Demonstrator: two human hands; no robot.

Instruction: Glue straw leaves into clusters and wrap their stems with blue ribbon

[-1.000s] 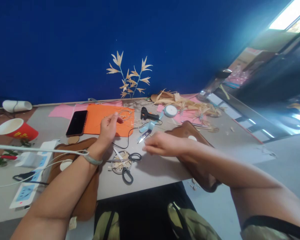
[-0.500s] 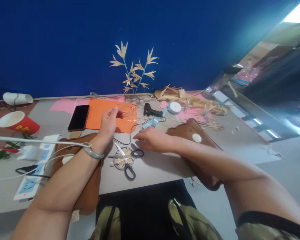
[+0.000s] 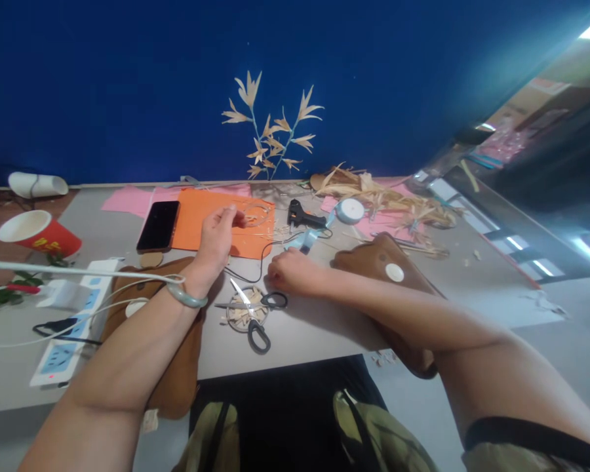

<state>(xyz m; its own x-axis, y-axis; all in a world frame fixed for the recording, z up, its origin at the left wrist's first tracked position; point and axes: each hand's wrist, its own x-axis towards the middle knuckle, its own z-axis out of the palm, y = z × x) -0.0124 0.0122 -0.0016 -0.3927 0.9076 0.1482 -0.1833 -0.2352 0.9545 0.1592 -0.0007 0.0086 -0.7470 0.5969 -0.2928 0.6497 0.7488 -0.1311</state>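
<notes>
My left hand [image 3: 217,237] rests over the orange sheet [image 3: 191,226] and pinches a thin wire ring [image 3: 256,213] between thumb and fingers. A pale bangle sits on that wrist. My right hand [image 3: 289,271] lies on the grey table [image 3: 314,328] as a closed fist; what it holds is hidden. Just beyond its knuckles trails a light blue ribbon [image 3: 307,240]. Black-handled scissors [image 3: 254,316] lie between my hands, across a round lid of straw scraps [image 3: 238,316].
A black phone [image 3: 158,225], a black glue gun [image 3: 302,215], a ribbon roll [image 3: 350,210] and a pile of dried leaves [image 3: 388,200] lie further back. Brown pads [image 3: 381,257] sit under both forearms. At left are a power strip [image 3: 71,331] with cables and a red paper cup [image 3: 39,233].
My right hand has moved left and down onto the table and closed into a fist where small blue-handled snips lay; these no longer show. My left hand has kept its hold on the ring.
</notes>
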